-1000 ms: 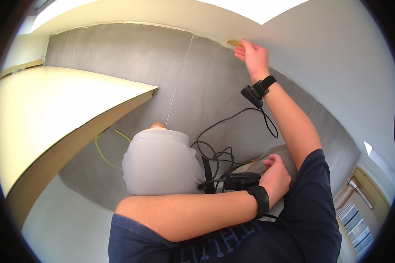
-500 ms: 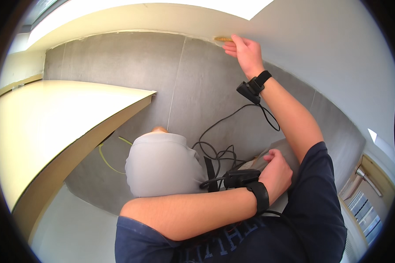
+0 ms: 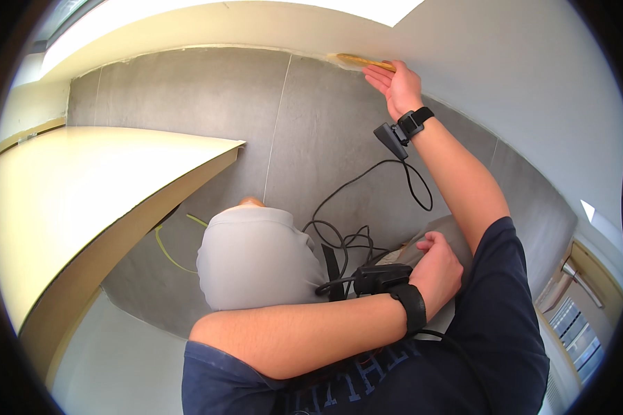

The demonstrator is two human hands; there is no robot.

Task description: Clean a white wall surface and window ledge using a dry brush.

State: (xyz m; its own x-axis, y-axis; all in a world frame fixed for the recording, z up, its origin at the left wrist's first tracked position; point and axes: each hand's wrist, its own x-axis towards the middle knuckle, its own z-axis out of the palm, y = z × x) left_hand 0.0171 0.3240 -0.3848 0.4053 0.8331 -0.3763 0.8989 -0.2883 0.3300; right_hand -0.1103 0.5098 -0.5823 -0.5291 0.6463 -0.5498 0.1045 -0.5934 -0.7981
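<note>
Our right hand (image 3: 398, 86) grips a thin yellow wooden-handled tool (image 3: 367, 62) against the white wall edge (image 3: 304, 34); left hand (image 3: 436, 266) curled loosely on our grey-clad knee (image 3: 450, 232).

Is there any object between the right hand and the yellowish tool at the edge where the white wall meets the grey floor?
Nothing visible: the right hand already touches the yellowish tool.

Bright, even daylight from the upper window, soft shadows, sharp centre, fisheye bending with dark rim
</note>
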